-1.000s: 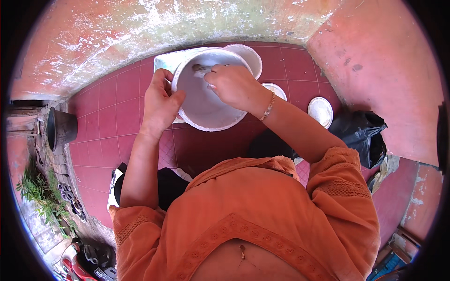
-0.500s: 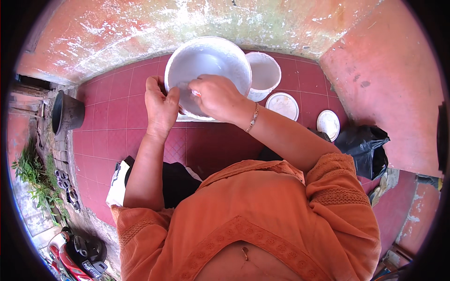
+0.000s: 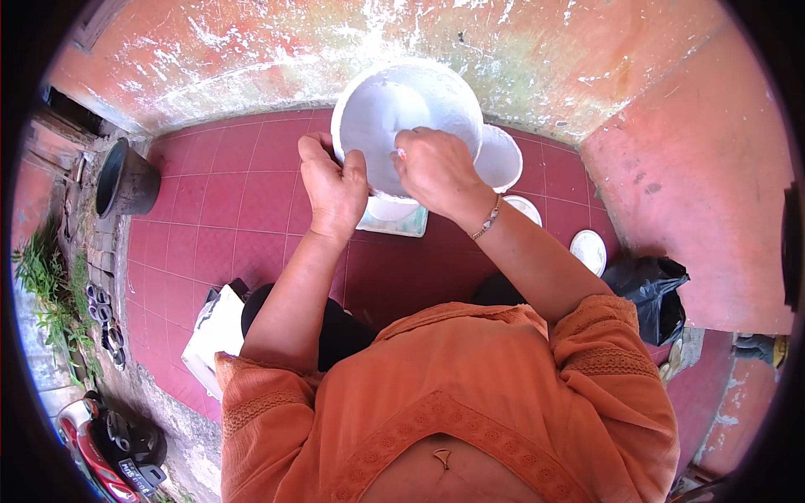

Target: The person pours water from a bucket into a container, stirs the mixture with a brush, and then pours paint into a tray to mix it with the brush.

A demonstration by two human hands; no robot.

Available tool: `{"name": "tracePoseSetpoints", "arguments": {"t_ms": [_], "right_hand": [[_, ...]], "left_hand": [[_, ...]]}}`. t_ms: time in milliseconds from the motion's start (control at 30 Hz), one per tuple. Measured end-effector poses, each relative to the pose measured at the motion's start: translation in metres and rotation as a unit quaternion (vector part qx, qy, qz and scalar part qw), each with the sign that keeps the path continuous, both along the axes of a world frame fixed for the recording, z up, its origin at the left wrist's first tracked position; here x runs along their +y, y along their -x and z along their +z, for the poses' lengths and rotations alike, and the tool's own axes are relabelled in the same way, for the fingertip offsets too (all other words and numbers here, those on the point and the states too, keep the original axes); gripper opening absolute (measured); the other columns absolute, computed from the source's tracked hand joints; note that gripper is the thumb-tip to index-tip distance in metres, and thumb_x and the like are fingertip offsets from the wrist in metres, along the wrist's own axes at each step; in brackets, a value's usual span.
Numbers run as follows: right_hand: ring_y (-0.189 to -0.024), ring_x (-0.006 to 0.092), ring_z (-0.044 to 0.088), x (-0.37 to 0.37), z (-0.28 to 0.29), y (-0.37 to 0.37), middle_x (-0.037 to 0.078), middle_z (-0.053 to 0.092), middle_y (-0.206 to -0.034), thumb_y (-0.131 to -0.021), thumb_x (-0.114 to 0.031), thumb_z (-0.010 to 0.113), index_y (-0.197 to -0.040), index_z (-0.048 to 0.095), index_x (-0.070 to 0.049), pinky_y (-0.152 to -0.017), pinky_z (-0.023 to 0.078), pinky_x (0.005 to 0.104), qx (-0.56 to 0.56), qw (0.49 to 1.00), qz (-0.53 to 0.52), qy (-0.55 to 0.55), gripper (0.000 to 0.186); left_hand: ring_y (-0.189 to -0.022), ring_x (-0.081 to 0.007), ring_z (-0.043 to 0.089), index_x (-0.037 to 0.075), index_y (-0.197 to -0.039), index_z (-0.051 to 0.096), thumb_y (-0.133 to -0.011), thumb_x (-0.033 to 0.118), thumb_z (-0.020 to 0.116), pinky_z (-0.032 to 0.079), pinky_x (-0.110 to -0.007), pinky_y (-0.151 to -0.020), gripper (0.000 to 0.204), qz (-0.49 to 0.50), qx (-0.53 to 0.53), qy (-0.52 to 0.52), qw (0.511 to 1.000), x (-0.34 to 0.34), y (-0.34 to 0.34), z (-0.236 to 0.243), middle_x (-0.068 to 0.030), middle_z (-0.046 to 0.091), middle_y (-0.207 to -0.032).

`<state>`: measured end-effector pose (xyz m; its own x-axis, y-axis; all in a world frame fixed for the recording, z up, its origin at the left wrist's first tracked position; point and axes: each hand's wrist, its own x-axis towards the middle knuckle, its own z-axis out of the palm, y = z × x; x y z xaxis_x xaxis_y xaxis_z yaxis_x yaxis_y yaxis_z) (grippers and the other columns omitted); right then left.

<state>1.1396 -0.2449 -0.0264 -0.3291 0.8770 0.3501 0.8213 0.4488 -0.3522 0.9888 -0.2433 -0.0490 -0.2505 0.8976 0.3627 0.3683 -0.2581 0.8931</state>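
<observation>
A large white bucket (image 3: 360,117) tilts with its mouth toward me, its inner wall coated in whitish residue. My left hand (image 3: 334,186) is closed on the near left rim, thumb along the edge and fingers partly out of sight. Inside the mouth, my right hand (image 3: 438,168) is bent into a fist. A small red-and-white bit (image 3: 402,154) shows between its fingers; the rest of what it grips is hidden. Below the bucket lies a flat pale green and white slab or box (image 3: 407,222).
A smaller white bucket (image 3: 503,159) stands just behind to the right. Two white lids lie on the red tiles, one farther right (image 3: 589,251). A black plastic bag (image 3: 650,289) is at right, a dark pail (image 3: 127,178) at left. The stained wall (image 3: 285,67) closes off the back.
The large bucket and both hands have shifted right and slightly away from me. More of the pale slab beneath shows, and the bucket covers part of a lid less clearly seen now. My head view has also shifted.
</observation>
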Motion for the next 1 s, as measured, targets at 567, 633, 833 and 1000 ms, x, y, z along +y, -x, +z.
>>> {"name": "tracePoseSetpoints", "arguments": {"t_ms": [567,633,833,1000], "right_hand": [[-0.076,0.0337,0.058,0.020,0.007,-0.003,0.013,0.059,-0.082,-0.079,-0.014,0.061,-0.089,0.064,-0.006,-0.068,0.045,0.0422,-0.062,0.997,0.020,-0.035,0.013],[-0.076,0.0334,0.058,0.009,0.001,-0.003,0.013,0.060,-0.081,-0.079,-0.015,0.062,-0.089,0.065,-0.006,-0.069,0.045,0.0427,-0.071,0.997,-0.023,-0.007,0.014],[-0.080,0.0339,0.060,-0.012,0.009,0.002,0.020,0.062,-0.078,-0.078,-0.014,0.058,-0.078,0.063,-0.001,-0.071,0.047,0.0413,0.021,0.994,-0.077,0.078,0.014],[-0.074,0.0351,0.060,0.002,0.012,-0.007,0.019,0.063,-0.076,-0.077,-0.016,0.063,-0.084,0.066,-0.003,-0.070,0.048,0.0380,0.008,0.985,-0.170,0.026,0.016]], "left_hand": [[-0.052,-0.0256,0.055,-0.003,-0.087,0.042,-0.071,0.003,0.056,0.045,-0.037,-0.053,0.022,-0.049,0.025,0.066,0.996,0.002,0.023,0.018,-0.0169,0.055,-0.061],[-0.052,-0.0256,0.055,-0.004,-0.088,0.042,-0.072,0.003,0.056,0.045,-0.038,-0.053,0.023,-0.045,-0.021,0.072,0.996,0.008,0.023,0.010,-0.0174,0.055,-0.061],[-0.050,-0.0251,0.055,-0.005,-0.091,0.042,-0.072,0.003,0.057,0.046,-0.037,-0.052,0.025,-0.071,-0.013,0.048,0.996,0.022,0.018,-0.002,-0.0180,0.056,-0.062],[-0.051,-0.0237,0.060,-0.012,-0.103,0.043,-0.073,0.004,0.056,0.050,-0.033,-0.037,0.036,-0.137,-0.007,0.127,0.982,0.025,0.016,0.000,-0.0158,0.056,-0.067]]}}
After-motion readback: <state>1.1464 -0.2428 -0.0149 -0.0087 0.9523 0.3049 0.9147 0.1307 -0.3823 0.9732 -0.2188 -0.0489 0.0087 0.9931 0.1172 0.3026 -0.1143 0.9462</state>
